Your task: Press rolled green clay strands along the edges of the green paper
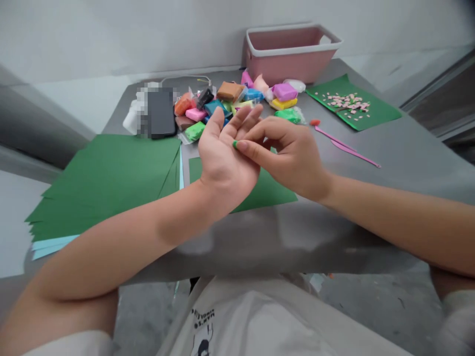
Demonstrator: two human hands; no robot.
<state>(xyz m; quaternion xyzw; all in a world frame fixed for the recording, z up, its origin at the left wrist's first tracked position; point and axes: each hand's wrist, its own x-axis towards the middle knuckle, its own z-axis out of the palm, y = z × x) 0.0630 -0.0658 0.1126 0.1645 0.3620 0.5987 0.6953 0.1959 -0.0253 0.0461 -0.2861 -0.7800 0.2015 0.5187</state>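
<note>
My left hand [227, 153] is held palm up with its fingers spread and lightly bent. Over that palm, my right hand [293, 155] pinches a small bit of green modelling clay [235, 144] between thumb and forefinger. The bit seems to touch the palm. Under both hands lies a sheet of green paper [265, 190], partly covered by them. Beyond the fingers is a pile of wrapped clay packs in many colours, among them a bright green pack [195, 131] and an opened green one [288, 115].
Left is a stack of green sheets [111, 178] with pale blue ones, behind it a dark phone [162, 113]. A pink basket [291, 62] stands at the back. To the right lie pink modelling tools [349, 147] and a green sheet [356, 122] bearing a pale pink blossom tree.
</note>
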